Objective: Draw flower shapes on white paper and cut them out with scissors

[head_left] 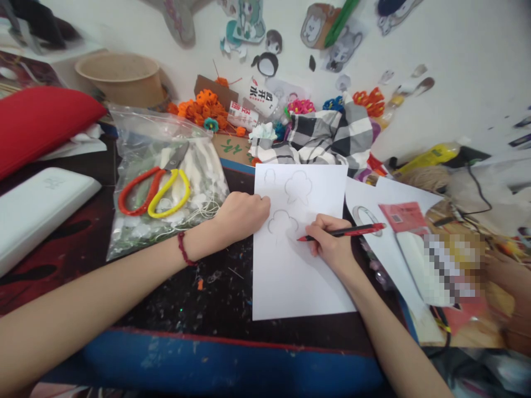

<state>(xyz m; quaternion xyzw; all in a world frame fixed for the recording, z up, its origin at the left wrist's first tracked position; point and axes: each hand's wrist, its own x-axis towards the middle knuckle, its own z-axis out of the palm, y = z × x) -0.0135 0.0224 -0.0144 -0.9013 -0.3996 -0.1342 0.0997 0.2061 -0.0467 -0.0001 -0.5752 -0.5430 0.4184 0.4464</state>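
A white sheet of paper (290,293) lies before me with faint grey sketches on it: a small rounded outline, a cloud-like shape with pointed ends below, and a partial scalloped outline. My right hand (332,243) rests on the sheet and grips a slim red-and-black pencil (360,230). Its red tip is beside the lower outline. At the sheet's left edge, my left hand (244,216) is curled into a loose fist, knuckles up, touching the paper. A dark red bracelet circles that wrist. Scissors (164,190) with one red and one yellow handle lie left of it.
Under the scissors is a clear plastic bag (128,232) of pale and green pieces. A white power bank (41,207) sits far left. Checked cloth (327,138) and orange craft flowers (203,108) line the wall. Another person's hand (508,282) appears at right, beside papers and packets.
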